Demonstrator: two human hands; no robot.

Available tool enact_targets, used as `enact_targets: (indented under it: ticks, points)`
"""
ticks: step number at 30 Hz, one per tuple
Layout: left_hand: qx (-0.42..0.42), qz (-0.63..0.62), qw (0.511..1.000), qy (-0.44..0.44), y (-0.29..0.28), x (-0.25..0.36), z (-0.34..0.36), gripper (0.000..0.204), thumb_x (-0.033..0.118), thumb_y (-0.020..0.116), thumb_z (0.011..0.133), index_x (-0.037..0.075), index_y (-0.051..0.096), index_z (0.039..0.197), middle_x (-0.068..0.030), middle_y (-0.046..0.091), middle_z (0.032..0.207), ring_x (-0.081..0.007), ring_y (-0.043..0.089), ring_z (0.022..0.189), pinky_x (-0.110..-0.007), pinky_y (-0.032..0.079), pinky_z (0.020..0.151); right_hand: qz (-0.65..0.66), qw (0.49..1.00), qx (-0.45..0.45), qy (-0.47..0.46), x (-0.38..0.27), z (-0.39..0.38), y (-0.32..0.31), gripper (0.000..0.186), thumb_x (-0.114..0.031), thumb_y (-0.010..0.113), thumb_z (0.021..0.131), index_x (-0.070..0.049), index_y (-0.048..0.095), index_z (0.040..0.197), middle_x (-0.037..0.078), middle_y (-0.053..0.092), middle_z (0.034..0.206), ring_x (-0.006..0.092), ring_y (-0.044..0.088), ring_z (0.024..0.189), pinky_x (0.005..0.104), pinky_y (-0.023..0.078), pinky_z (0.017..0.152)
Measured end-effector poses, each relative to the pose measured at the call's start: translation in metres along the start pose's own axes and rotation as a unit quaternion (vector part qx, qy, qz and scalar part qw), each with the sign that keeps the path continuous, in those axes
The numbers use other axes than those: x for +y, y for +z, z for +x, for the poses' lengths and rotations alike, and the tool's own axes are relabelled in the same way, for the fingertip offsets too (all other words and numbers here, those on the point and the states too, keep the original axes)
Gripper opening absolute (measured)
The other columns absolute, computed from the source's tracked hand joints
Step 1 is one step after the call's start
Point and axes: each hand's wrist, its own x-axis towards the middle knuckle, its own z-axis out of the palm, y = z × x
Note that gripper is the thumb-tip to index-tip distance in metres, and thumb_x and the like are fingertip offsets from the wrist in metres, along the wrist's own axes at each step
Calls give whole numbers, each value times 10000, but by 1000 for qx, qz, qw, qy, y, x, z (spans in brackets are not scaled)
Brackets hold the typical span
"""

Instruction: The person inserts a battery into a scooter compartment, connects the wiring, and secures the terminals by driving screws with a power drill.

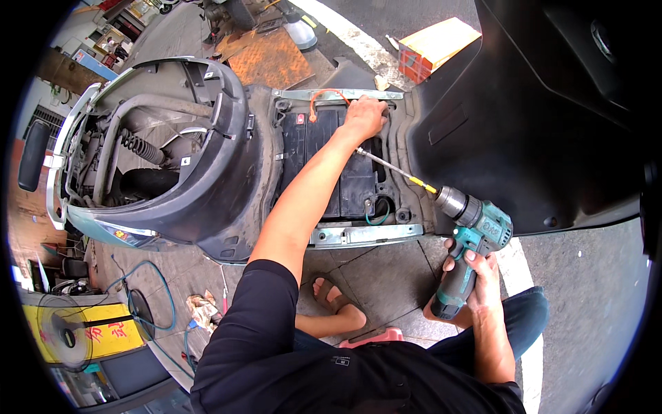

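Grey pavement gives open room beside the scooter, whose pale rails edge its battery bay. Black batteries sit between the hands, the left hand half-curled near the far rail, its grip hidden. The right hand closes firmly around a cordless drill, its long bit pointing toward them.

Drill: teal and black, handle wrapped by my right hand.
Long bit: slants up-left from my right grip, tip by the black batteries.
Left hand: mine, fingers curled near the far rail; what they touch is hidden.
Orange-red wire: arcs just left of my left hand.
Pink stool: below and left of my right grip.
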Motion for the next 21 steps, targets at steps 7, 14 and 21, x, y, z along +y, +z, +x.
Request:
enact_targets:
  ticks: [7,14,21]
  points:
    - [114,-507,841,-154,-18,-17,4,146,138,592,935,18,608,1017,-106,677,976,-195,671,827,-319,541,709,-14,1000,0,-10,0,-5,-5,425,-150,694,803,32,557,1162,166,665,1003,205,651,732,307,543,708]
    - [95,-841,500,-181,-16,-27,-72,144,167,546,971,26,555,996,-160,663,1000,-271,682,883,-399,592,788,-39,997,5,-60,-7,-3,4,459,-168,679,820,29,527,1205,161,666,1040,184,655,736,290,555,658]
    - [76,-802,544,-235,-15,-18,-120,155,40,568,900,-6,562,1047,-164,662,989,-321,680,943,-424,572,863,-77,995,37,-50,-13,10,28,385,-131,630,859,27,529,1196,129,664,1034,151,647,720,259,546,625]
